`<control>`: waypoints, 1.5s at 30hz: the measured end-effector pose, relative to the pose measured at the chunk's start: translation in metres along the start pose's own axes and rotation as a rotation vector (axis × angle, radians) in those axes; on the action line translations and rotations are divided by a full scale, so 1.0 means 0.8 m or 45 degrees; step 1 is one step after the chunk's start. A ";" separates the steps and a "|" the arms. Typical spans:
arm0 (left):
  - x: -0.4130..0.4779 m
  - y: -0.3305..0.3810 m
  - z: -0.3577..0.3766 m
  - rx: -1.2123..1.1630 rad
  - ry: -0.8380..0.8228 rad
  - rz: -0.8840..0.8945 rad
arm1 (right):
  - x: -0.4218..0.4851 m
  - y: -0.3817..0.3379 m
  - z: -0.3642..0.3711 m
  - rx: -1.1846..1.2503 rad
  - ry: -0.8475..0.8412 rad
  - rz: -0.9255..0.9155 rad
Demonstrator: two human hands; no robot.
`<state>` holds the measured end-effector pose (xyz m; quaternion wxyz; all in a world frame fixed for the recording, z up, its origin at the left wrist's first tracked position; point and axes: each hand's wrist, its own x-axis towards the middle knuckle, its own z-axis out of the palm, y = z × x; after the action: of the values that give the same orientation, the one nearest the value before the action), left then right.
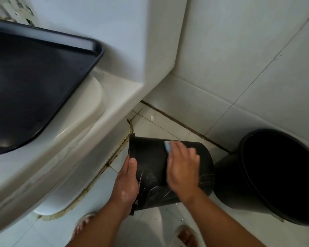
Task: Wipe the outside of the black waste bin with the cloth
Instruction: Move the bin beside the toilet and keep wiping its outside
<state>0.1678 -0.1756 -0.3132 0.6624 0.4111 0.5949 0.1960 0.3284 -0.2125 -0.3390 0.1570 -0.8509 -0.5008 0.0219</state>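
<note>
A black waste bin point(150, 157) is held on its side above the floor, its rim pointing left and its base pointing right. My left hand point(127, 184) grips the rim end, thumb on the outer wall. My right hand point(183, 166) presses a light blue cloth point(167, 146) flat against the bin's side; only a small edge of the cloth shows past the fingers. White scratch-like streaks mark the bin's lower wall.
A second, larger black bin point(278, 175) stands upright at the right against the tiled wall. A white toilet point(75, 139) with a dark lid point(34, 86) fills the left. My sandalled feet point(82, 227) stand on the white floor tiles.
</note>
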 end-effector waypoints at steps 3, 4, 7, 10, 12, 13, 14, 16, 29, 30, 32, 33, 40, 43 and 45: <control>0.002 0.001 -0.003 0.005 -0.005 0.007 | -0.021 -0.057 0.003 0.094 -0.086 -0.265; 0.001 0.001 -0.004 -0.011 -0.017 0.008 | -0.020 -0.057 0.002 0.095 -0.127 -0.378; 0.004 0.006 -0.005 -0.086 -0.056 -0.030 | 0.006 -0.018 -0.009 0.070 -0.202 -0.526; 0.010 0.009 -0.003 -0.064 -0.033 -0.042 | 0.028 0.005 -0.013 0.151 -0.209 -0.340; 0.010 0.009 -0.003 -0.066 -0.037 -0.054 | 0.014 -0.010 -0.014 0.222 -0.213 -0.394; 0.010 0.010 -0.005 -0.070 -0.048 -0.067 | 0.002 -0.017 -0.014 0.232 -0.226 -0.505; 0.012 0.010 -0.007 -0.071 -0.056 -0.083 | -0.010 -0.020 -0.016 0.236 -0.256 -0.644; 0.010 0.010 -0.010 -0.068 -0.062 -0.093 | -0.029 -0.010 -0.018 0.176 -0.338 -0.912; 0.012 0.030 -0.007 -0.030 -0.034 -0.043 | -0.028 0.005 -0.030 0.010 -0.401 -1.229; 0.012 0.030 -0.007 -0.017 -0.026 -0.052 | -0.019 0.009 -0.030 -0.012 -0.381 -1.209; 0.013 0.025 -0.005 0.006 -0.023 -0.056 | 0.003 0.002 -0.029 0.107 -0.319 -0.847; 0.011 0.025 -0.003 -0.002 -0.033 -0.055 | 0.010 -0.006 -0.031 0.184 -0.270 -0.652; 0.007 0.031 -0.006 -0.004 -0.002 -0.075 | -0.031 0.000 -0.027 0.025 -0.309 -1.088; 0.011 0.022 -0.003 0.032 0.008 -0.079 | -0.015 0.040 -0.022 0.086 -0.152 -0.629; 0.009 0.016 -0.002 0.012 0.005 -0.068 | -0.009 0.075 -0.019 0.112 -0.070 -0.183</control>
<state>0.1705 -0.1620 -0.3073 0.6641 0.3980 0.6078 0.1762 0.3785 -0.2499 -0.3428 0.1814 -0.8041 -0.5633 0.0560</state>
